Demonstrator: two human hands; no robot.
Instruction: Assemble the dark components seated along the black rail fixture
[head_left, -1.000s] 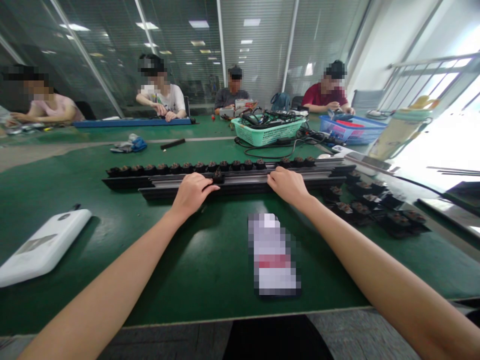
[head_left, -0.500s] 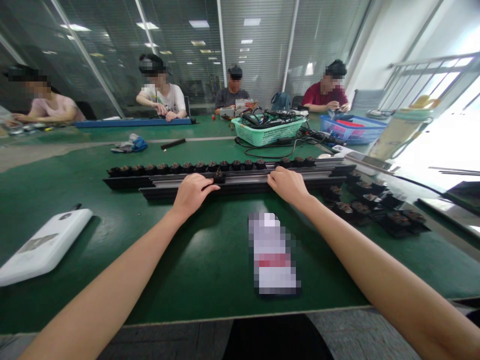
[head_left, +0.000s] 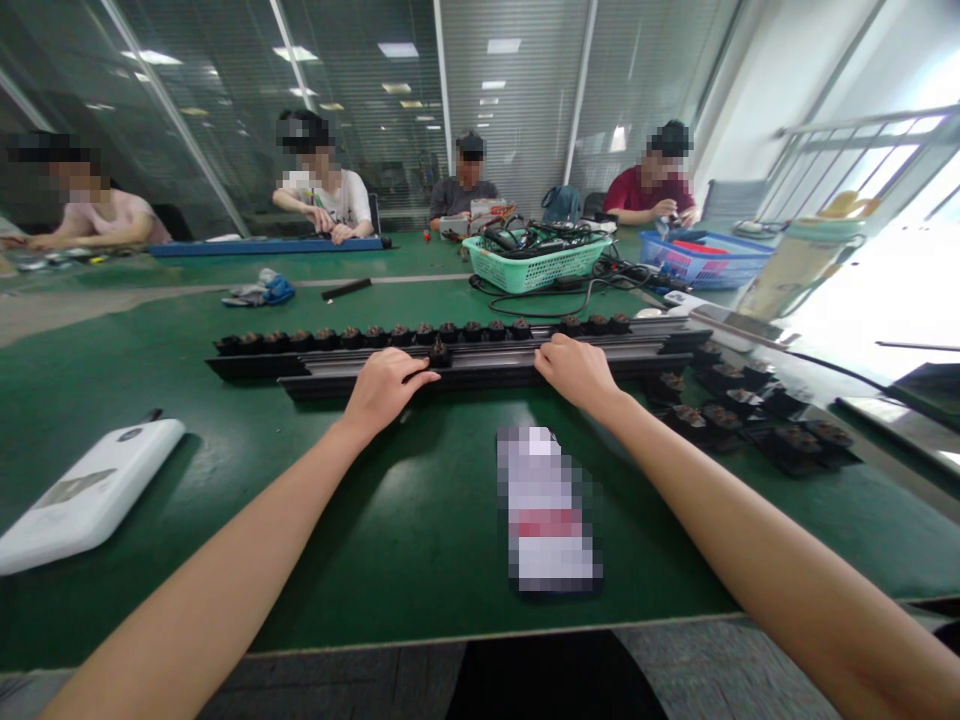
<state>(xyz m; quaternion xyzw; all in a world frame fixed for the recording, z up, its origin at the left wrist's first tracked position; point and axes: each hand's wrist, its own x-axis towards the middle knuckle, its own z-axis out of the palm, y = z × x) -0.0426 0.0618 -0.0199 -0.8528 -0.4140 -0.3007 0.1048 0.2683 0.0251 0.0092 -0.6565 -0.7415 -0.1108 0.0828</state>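
Observation:
Two long dark metal rails lie side by side across the green table; the near rail (head_left: 480, 378) is under both hands. My left hand (head_left: 382, 392) is closed at its left part, thumb and fingers at a small black piece (head_left: 439, 350) that stands in the channel. Further right, my right hand (head_left: 574, 368) has its fingers curled over the same rail, gripping its edge. Along the far rail (head_left: 255, 366) runs a row of several black pieces (head_left: 375, 334) with brownish tops, with a gap behind my right hand.
Several loose black pieces (head_left: 724, 415) lie at the right. A phone (head_left: 544, 510) with a blurred screen is between my forearms, a white device (head_left: 90, 495) at the left. Further back are a green basket (head_left: 540, 265) of cables, a blue basket (head_left: 705, 262) and several people.

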